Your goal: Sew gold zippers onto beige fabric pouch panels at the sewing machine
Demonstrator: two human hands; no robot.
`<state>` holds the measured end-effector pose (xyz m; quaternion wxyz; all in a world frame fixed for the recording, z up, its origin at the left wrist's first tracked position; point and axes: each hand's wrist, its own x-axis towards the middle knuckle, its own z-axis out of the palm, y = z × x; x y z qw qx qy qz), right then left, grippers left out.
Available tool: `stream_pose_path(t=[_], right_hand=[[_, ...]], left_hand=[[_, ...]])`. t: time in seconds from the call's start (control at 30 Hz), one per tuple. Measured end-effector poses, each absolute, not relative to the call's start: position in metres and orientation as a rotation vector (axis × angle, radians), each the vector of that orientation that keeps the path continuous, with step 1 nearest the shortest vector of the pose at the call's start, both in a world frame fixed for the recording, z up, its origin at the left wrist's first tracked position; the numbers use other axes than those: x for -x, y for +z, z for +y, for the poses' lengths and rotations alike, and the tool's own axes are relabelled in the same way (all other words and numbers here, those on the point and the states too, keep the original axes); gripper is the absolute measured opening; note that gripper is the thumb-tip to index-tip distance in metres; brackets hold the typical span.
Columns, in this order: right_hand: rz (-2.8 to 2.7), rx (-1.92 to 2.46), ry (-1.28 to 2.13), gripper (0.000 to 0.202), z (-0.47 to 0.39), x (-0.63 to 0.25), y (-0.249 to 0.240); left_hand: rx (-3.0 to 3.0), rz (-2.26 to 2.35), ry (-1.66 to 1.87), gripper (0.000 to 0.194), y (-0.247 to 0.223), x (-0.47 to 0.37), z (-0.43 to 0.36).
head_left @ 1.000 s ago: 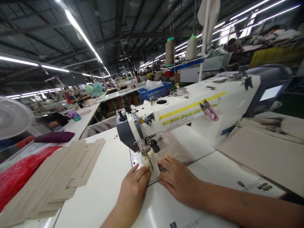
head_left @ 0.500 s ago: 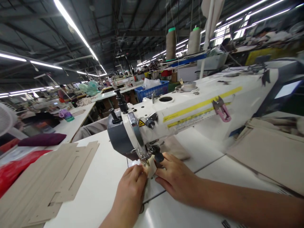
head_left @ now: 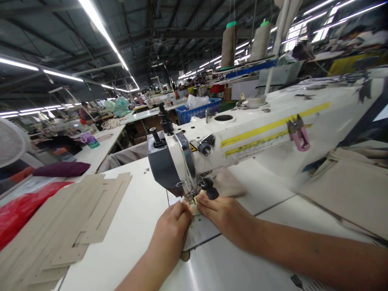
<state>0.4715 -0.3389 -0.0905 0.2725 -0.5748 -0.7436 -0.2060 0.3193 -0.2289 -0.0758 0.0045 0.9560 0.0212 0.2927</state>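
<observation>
A small cream fabric piece [head_left: 195, 209] lies under the presser foot of a white sewing machine [head_left: 257, 129]. My left hand [head_left: 173, 226] pinches the left side of this piece with closed fingers. On its right side my right hand [head_left: 227, 216] has its fingers pressed together, holding the edge close to the needle. Both sets of fingertips are near the foot, and the machine head partly hides the far end of the piece. A beige cloth [head_left: 228, 184] lies on the bed behind my right hand.
Flat beige panels [head_left: 72, 218] are stacked at the left, near red plastic [head_left: 27, 206] and a purple bundle [head_left: 60, 169]. More beige fabric [head_left: 348, 194] lies at the right. Pink snips [head_left: 299, 135] hang on the machine arm. A fan [head_left: 12, 141] stands far left.
The view has shifted, so the machine appears further right. My right hand's fingers have moved in closer to the foot and lie flatter. Less of the cream piece shows between the hands.
</observation>
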Motion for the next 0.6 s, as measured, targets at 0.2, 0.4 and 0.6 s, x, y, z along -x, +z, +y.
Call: stream_pose_path(t=[0.2, 0.4, 0.6], right_hand=[[-1.983, 1.548, -0.487, 0.028, -0.3358, -0.4742, -0.0906], [-2.044, 1.587, -0.411, 0.023, -0.3329, -0.4762, -0.0925], [-2.017, 1.618, -0.343, 0.021, -0.3322, -0.4767, -0.0883]], left_hand=[[-2.993, 0.102, 0.919, 0.017, -0.0798, -0.3211, -0.2258], [-2.982, 0.115, 0.906, 0.015, -0.0810, -0.3226, -0.2249], [-2.969, 0.110, 0.919, 0.015, -0.0813, -0.3232, -0.2227]])
